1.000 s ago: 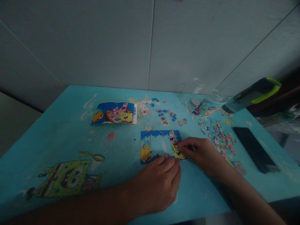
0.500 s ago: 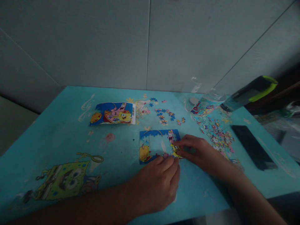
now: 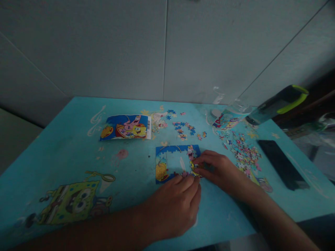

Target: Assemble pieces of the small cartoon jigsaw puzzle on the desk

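A partly assembled jigsaw puzzle [image 3: 161,169] lies on the light blue table, a frame of joined pieces around a bare middle. My left hand [image 3: 178,205] presses its closed, curled fingertips on the lower right edge of that frame. From the right, my right hand [image 3: 218,170] reaches in, thumb and forefinger bent around yellow puzzle pieces [image 3: 193,166] at the right side. The fingers partly hide those pieces. Behind the puzzle rests a picture packet [image 3: 127,127] with the same cartoon scene. Small groups of loose blue and orange pieces [image 3: 184,129] lie beyond the frame.
A heap of mixed puzzle pieces [image 3: 246,151] spreads to the right of my right hand. Near it lies a dark flat phone-like slab [image 3: 284,164]. A clear plastic container [image 3: 231,116] and a tilted dark bottle [image 3: 272,106] stand at the back right, before the grey wall [image 3: 117,52].
My right hand has shifted very slightly left, its fingertips still at the puzzle's right side. My left hand stays in place.
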Motion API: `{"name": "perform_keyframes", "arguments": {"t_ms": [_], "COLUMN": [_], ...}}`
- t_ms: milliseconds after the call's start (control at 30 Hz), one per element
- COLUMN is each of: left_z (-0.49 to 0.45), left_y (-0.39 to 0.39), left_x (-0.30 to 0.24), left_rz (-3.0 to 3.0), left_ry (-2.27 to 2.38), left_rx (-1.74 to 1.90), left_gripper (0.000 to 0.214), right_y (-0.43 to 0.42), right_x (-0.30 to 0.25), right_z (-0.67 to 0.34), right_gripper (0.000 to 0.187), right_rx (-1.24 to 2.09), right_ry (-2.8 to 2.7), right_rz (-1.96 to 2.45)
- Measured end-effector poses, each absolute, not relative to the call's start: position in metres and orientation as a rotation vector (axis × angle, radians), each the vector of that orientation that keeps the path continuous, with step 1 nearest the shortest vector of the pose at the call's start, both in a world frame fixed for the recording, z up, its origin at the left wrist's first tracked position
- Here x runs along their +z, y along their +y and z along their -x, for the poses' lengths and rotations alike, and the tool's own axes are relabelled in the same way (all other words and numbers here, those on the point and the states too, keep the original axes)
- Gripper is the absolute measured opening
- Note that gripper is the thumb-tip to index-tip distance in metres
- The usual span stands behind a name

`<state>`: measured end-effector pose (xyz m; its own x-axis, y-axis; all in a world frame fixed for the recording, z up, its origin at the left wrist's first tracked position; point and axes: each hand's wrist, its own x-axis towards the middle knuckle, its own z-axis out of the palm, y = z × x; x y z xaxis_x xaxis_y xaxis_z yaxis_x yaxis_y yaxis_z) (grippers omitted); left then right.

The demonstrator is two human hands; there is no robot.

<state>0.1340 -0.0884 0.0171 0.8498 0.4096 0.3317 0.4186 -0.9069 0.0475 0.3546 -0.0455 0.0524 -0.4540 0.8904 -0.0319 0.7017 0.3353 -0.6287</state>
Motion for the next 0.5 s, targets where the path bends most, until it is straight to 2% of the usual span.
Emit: {"name": "perform_keyframes", "arguments": {"t_ms": [200, 500], "left_z": [-0.1341, -0.1343], "left_y": [-0.0885, -0.0888], "left_x": [0.0166, 0.0166], "left_rz": [2.987, 2.989], "left_ry": [-0.668, -0.681], "left_rx": [-0.521, -0.546], "left_gripper": [0.04, 0.04], "right_y": [-0.0455, -0.0457], "right_x": [0.0523, 0.052], "right_z": [-0.3549, -0.3546], "right_gripper": [0.019, 0.015], "right_rx": [0.8, 0.841], "right_ry": [-2.27, -2.284], "right_rz": [1.426, 1.374]}}
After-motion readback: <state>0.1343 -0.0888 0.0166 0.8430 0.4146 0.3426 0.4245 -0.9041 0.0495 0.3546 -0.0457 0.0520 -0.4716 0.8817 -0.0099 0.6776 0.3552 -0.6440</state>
